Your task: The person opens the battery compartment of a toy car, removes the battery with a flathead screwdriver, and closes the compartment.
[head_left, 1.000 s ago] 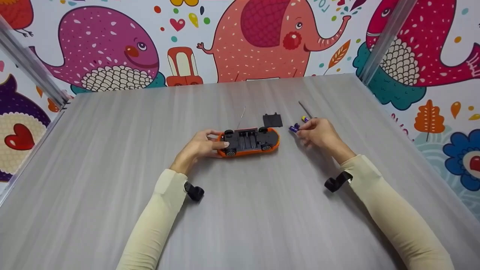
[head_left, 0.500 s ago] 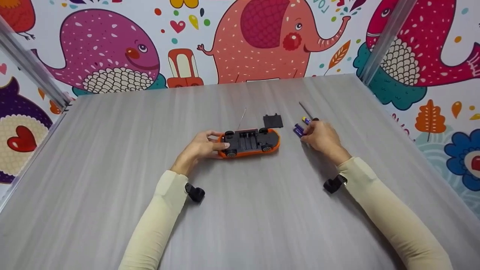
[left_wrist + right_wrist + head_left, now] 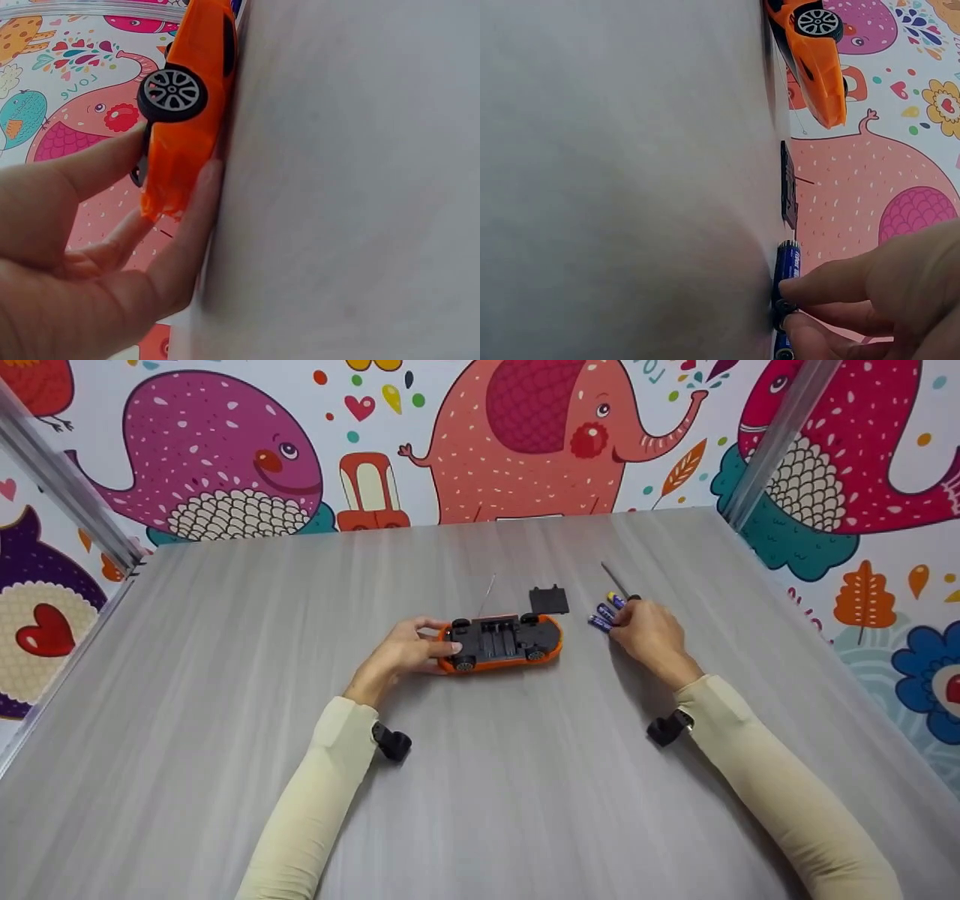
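Orange toy car point(image 3: 501, 643): lies wheels up on the table point(image 3: 480, 780), dark underside showing, with a slotted recess point(image 3: 498, 638) open in the middle.
Left hand point(image 3: 405, 649): grips the car's left end, thumb on the underside, other fingers round the bodywork; covers that end from the head camera.
Right hand point(image 3: 651, 634): works to the right of the car, fingers curled, thumb and forefinger pinching at the batteries point(image 3: 600, 622); hides their right ends and part of the screwdriver handle.
Battery group: three in a row, side by side, near the car's right end; dark blue, with yellow on the farthest.
Black cover point(image 3: 550, 601): lies flat just beyond the car's right end.
Thin rod point(image 3: 487, 596): points away from the car's far side; cannot tell whether attached.
Screwdriver point(image 3: 616, 579): lies beyond and to the right of the car, shaft pointing away, handle beside the right hand.
Wrist cameras point(image 3: 392, 742): black, strapped at the pale sleeves point(image 3: 304, 795), nearer than the car, to either side.
Patterned wall point(image 3: 525, 472): stands beyond the car, elephant and whale printed on it.
Writing: "LOVE" on the wall, beyond the car; pale lettering on the batteries, too small to read surely.
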`<state>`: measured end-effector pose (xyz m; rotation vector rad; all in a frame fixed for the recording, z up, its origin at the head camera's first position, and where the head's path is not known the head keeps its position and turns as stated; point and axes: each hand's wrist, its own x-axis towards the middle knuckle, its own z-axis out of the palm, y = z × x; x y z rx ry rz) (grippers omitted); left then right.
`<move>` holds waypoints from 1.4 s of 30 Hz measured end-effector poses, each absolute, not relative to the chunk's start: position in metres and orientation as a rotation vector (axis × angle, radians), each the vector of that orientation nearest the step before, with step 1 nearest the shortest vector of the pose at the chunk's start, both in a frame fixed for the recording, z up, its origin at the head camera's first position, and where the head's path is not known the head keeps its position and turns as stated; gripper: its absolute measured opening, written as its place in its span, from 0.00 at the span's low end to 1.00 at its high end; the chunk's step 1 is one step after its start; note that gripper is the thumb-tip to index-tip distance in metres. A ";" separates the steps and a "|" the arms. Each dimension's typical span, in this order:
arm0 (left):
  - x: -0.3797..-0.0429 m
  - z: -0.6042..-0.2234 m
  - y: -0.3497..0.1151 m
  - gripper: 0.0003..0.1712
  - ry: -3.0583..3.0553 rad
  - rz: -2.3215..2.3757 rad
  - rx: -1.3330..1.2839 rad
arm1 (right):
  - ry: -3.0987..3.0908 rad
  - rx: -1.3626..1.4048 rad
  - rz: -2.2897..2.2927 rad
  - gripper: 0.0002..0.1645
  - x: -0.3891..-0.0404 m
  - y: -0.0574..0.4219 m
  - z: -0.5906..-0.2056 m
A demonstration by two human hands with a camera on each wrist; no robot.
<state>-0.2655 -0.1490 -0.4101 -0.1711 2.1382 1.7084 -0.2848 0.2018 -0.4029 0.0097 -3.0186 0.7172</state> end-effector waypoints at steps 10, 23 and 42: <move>-0.266 -0.411 -0.149 0.35 2.151 1.695 -0.178 | -2.988 0.002 0.721 0.11 -0.278 0.189 -0.398; -0.266 -0.412 -0.148 0.36 2.134 1.715 -0.178 | -3.004 0.144 0.746 0.14 -0.268 0.171 -0.395; -0.260 -0.406 -0.148 0.35 2.110 1.698 -0.202 | -3.151 0.180 1.273 0.23 -0.261 0.151 -0.395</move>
